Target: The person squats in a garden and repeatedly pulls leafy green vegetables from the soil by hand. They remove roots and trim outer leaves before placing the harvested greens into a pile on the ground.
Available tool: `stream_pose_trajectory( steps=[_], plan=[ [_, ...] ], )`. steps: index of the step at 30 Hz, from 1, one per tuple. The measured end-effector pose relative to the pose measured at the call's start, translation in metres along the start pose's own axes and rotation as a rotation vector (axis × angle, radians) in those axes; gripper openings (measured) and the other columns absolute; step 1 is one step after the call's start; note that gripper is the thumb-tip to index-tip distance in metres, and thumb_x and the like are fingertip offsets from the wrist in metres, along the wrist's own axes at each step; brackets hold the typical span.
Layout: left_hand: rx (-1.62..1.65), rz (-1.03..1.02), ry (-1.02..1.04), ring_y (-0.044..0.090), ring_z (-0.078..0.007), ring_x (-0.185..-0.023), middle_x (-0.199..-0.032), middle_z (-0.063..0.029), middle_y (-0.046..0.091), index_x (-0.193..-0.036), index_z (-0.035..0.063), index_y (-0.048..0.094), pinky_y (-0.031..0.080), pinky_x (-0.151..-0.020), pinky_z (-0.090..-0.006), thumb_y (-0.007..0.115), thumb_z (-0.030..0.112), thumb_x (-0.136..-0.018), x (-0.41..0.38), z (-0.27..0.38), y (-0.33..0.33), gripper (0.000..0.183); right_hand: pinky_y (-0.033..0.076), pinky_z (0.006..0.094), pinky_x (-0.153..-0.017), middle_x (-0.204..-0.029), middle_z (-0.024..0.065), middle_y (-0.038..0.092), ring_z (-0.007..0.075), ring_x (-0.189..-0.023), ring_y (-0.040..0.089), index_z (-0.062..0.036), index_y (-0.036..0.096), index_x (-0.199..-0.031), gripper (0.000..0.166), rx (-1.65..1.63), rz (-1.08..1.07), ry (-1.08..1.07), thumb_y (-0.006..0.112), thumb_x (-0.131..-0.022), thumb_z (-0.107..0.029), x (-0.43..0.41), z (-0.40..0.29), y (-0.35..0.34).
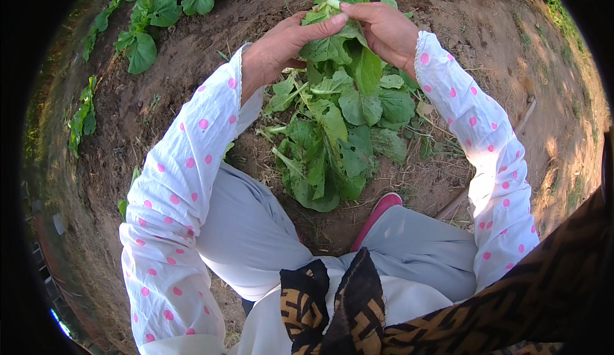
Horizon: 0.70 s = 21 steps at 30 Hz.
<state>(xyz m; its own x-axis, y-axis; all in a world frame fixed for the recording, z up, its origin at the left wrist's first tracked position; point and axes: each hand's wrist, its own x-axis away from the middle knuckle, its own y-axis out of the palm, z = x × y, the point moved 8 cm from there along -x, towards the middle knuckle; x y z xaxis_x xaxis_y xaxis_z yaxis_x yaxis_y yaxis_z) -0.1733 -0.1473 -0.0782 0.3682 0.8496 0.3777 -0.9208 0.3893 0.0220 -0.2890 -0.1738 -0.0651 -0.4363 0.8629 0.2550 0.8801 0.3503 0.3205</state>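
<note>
Both my hands are at the top of the view, around one leafy green plant (357, 50) with broad leaves and a pale stem base pointing away from me. My left hand (300, 38) grips it from the left, thumb across the leaves. From the right, my right hand (386, 29) holds it with the thumb near the pale base. Below them lies a pile of picked leafy greens (331, 149) on the soil between my feet, many leaves pitted with small holes. The fingers under the plant are partly hidden by leaves.
More leafy plants (144, 29) grow in the soil at the upper left, with another clump (84, 115) at the far left. A long wooden stick or handle (451, 204) lies at the right, partly behind my sleeve. Dry grass stems litter the bare soil (499, 62).
</note>
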Motion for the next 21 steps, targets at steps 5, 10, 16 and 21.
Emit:
stream_pose_trajectory(
  steps=[5, 10, 16, 21],
  plan=[
    [0.195, 0.016, 0.015, 0.063, -0.0186, -0.091, -0.102, -0.0101, 0.064, -0.107, 0.0007, 0.06, 0.051, -0.083, -0.0317, 0.068, 0.032, -0.08, -0.003, 0.011, 0.003, 0.042, 0.048, 0.0326, -0.081, -0.103, 0.013, 0.059, 0.0192, -0.096, 0.057, 0.0014, 0.051, -0.116, 0.035, -0.122, -0.101, -0.002, 0.053, -0.089, -0.02, -0.009, 0.003, 0.007],
    [0.2, 0.145, 0.014, 0.066, -0.0199, -0.08, -0.093, -0.0126, 0.066, -0.097, -0.0014, 0.064, 0.055, -0.075, -0.0311, 0.066, 0.013, -0.077, 0.016, 0.045, -0.038, 0.024, 0.04, 0.0433, -0.089, -0.108, 0.008, 0.056, 0.0227, -0.108, 0.049, -0.0087, 0.054, -0.11, 0.032, 0.051, 0.0, -0.064, 0.057, -0.088, -0.032, -0.024, -0.025, -0.02],
    [-0.156, 0.556, 0.29, 0.066, -0.0204, -0.077, -0.091, -0.0136, 0.066, -0.1, -0.0057, 0.06, 0.055, -0.073, -0.0322, 0.064, 0.008, -0.079, 0.129, 0.111, -0.179, 0.026, 0.04, 0.0378, -0.098, -0.126, 0.0174, 0.049, 0.0283, -0.114, 0.051, 0.0005, 0.042, -0.129, 0.061, 1.106, 0.078, -0.129, 0.057, -0.085, -0.04, -0.049, 0.035, -0.078],
    [-0.349, 0.875, 0.226, 0.066, -0.023, -0.081, -0.093, -0.0156, 0.064, -0.103, -0.0075, 0.056, 0.054, -0.072, -0.0328, 0.063, 0.004, -0.077, 0.292, 0.08, -0.247, 0.029, 0.022, 0.0583, -0.104, -0.142, 0.0183, 0.031, 0.0326, -0.132, 0.029, -0.0055, 0.021, -0.142, 0.095, 1.6, -0.137, 0.354, 0.054, -0.076, -0.064, -0.033, 0.156, -0.069]
  ],
)
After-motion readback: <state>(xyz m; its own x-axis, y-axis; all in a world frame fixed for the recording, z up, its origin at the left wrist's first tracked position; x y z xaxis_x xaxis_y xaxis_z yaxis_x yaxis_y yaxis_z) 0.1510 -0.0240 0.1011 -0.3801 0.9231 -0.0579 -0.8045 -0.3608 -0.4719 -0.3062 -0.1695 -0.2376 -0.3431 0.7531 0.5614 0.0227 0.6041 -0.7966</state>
